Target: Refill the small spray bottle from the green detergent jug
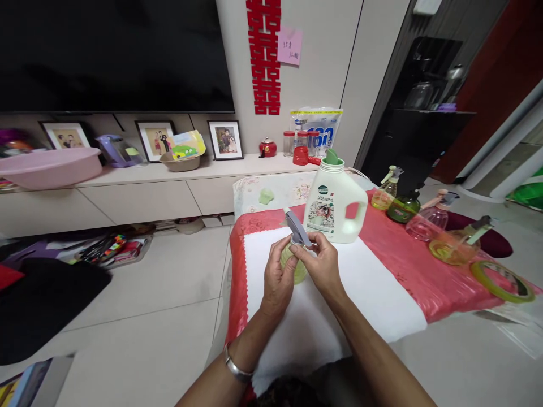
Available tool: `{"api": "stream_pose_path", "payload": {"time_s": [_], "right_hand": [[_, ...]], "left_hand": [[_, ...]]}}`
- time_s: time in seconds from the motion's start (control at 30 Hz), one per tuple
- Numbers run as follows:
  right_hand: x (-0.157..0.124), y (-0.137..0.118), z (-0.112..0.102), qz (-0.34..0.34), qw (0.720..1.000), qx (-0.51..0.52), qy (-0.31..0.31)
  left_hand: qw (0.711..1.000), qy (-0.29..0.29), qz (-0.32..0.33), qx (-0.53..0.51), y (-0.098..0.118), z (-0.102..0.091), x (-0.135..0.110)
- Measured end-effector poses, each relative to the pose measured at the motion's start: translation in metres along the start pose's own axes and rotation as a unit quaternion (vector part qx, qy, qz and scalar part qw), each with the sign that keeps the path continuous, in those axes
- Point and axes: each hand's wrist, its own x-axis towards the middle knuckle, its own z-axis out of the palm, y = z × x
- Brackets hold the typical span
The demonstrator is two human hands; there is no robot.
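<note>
A small spray bottle (300,272) with yellowish liquid and a grey trigger head (296,226) stands in front of me over the white cloth. Wrapped around the bottle's body from the left is my left hand (278,274), closed on it. My right hand (321,261) grips the trigger head near its collar with thumb and fingers; part of the collar is hidden behind them. Just beyond my hands, a large pale green detergent jug (335,200) stands upright, with a green cap or scoop (332,157) at its mouth.
Several spray bottles, one with pink liquid (428,220), line the table's right side, with a roll of tape (503,281) nearer. White cloth (377,282) covers part of the red tablecloth (399,243). A light green piece (266,196) lies at the far edge. Behind runs a low cabinet (139,195).
</note>
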Motion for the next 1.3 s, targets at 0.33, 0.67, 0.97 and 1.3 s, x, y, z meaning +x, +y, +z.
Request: {"api": "stream_pose_path", "payload": {"time_s": [0.33, 0.67, 0.97, 1.3], "right_hand": [[0.003, -0.002, -0.005, -0.014, 0.998, 0.02, -0.063], [0.0, -0.013, -0.007, -0.019, 0.997, -0.015, -0.079], [0.002, -0.009, 0.003, -0.004, 0.999, -0.037, 0.011], [-0.009, 0.003, 0.016, 0.032, 0.998, 0.054, -0.013]], "left_hand": [[0.999, 0.009, -0.023, -0.044, -0.002, 0.002, -0.001], [0.999, 0.001, 0.018, -0.039, -0.001, 0.003, 0.0], [1.0, 0.014, -0.014, -0.019, -0.006, 0.001, -0.002], [0.998, 0.028, -0.048, -0.032, -0.01, 0.005, -0.005]]}}
